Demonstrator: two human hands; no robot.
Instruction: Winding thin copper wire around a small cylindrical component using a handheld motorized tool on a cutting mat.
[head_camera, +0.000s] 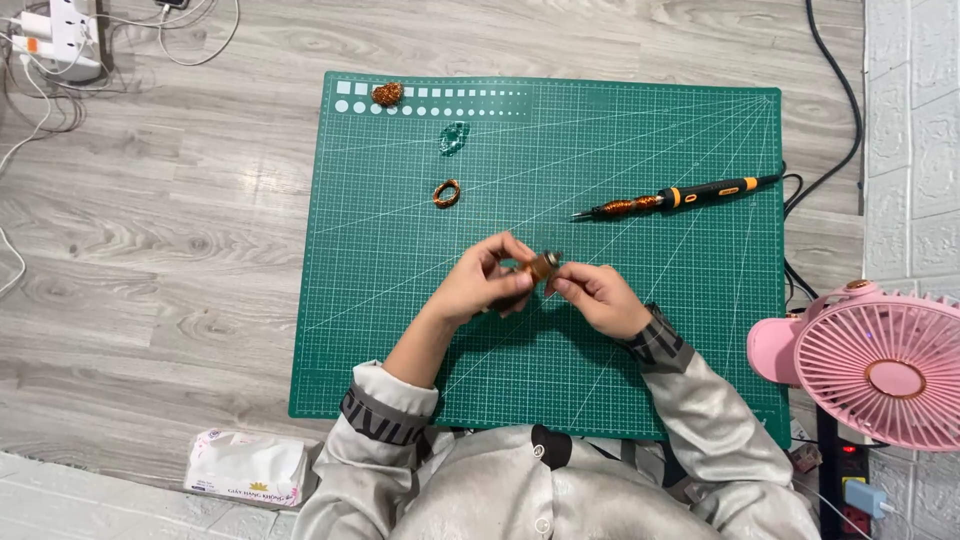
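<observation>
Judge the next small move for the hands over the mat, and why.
Probably keep winding: the left hand and right hand both pinch a small copper coil above the mat, while the soldering iron lies untouched, well apart.

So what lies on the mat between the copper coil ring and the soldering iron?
In the head view, nothing: between the copper coil ring and the soldering iron there is only bare green cutting mat. Both hands sit lower, below that line.
</observation>
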